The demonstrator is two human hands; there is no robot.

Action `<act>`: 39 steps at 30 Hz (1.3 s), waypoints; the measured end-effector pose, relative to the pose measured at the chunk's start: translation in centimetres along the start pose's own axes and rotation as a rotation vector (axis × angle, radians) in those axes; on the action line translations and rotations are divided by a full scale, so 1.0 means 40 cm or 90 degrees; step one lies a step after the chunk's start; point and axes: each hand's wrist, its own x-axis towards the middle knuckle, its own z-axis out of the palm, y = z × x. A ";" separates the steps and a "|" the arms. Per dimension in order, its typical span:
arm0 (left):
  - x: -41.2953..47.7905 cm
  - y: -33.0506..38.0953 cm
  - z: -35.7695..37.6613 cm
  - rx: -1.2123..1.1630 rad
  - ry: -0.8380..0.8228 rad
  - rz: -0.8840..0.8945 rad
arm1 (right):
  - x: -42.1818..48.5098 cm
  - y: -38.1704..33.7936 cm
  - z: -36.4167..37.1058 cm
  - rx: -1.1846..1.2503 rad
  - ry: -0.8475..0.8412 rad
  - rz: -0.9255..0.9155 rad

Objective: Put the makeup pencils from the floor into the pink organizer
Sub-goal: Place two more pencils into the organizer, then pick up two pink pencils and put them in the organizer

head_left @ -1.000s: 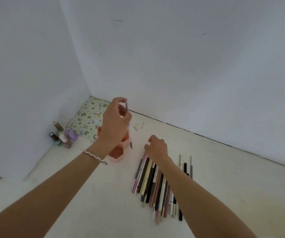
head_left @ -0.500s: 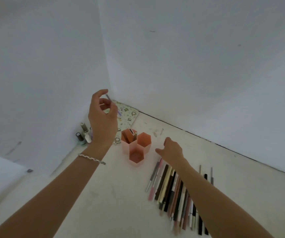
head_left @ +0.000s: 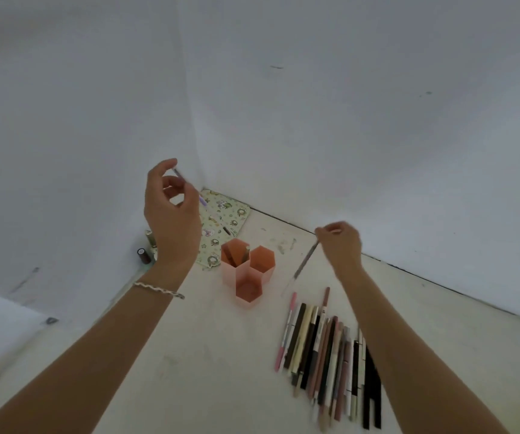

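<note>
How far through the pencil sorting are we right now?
Early. Done: a couple of pencils stand in the pink organizer's back-left cell. In hand: the left hand holds a purple pencil, the right hand a grey one. Left: the whole row of pencils on the floor.

Right hand (head_left: 341, 244) lifted grey pencil (head_left: 305, 261) off pile (head_left: 330, 355) (earlier resting there, empty).

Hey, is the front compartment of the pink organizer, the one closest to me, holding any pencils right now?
No. The nearest cell of the pink organizer looks empty; the only pencils standing in it are in the back-left cell.
</note>
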 end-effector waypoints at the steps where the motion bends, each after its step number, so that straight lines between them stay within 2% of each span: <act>1: -0.003 -0.009 0.005 0.003 0.001 0.008 | 0.005 -0.036 -0.022 0.070 0.033 -0.017; 4: -0.037 -0.049 0.022 0.043 -0.063 0.036 | -0.023 -0.138 -0.048 0.237 0.080 -0.084; 8: -0.105 -0.124 0.010 0.178 -0.206 0.080 | -0.107 -0.204 -0.016 0.311 0.093 -0.198; 11: -0.123 -0.154 -0.027 0.264 -0.252 0.071 | -0.161 -0.192 0.032 0.280 0.075 -0.278; 18: -0.106 -0.091 -0.069 0.168 -0.174 0.056 | -0.221 -0.100 0.141 0.058 -0.051 -0.386; 21: -0.162 -0.060 -0.051 0.116 -0.221 0.069 | -0.228 -0.066 0.147 -0.003 -0.100 -0.384; 24: -0.253 -0.067 -0.014 0.121 -0.376 0.046 | -0.199 -0.058 0.101 0.034 -0.043 -0.357; 27: -0.350 -0.108 0.051 0.270 -0.584 -0.035 | -0.143 -0.050 0.016 0.078 0.016 -0.303; 30: -0.423 -0.159 0.111 0.492 -0.708 -0.042 | -0.099 -0.015 -0.064 0.093 0.032 -0.233; 34: -0.468 -0.181 0.167 0.633 -0.709 -0.062 | -0.075 0.065 -0.142 0.069 0.058 -0.189; 39: -0.483 -0.183 0.201 0.680 -0.675 -0.081 | -0.061 0.168 -0.175 0.014 0.039 -0.143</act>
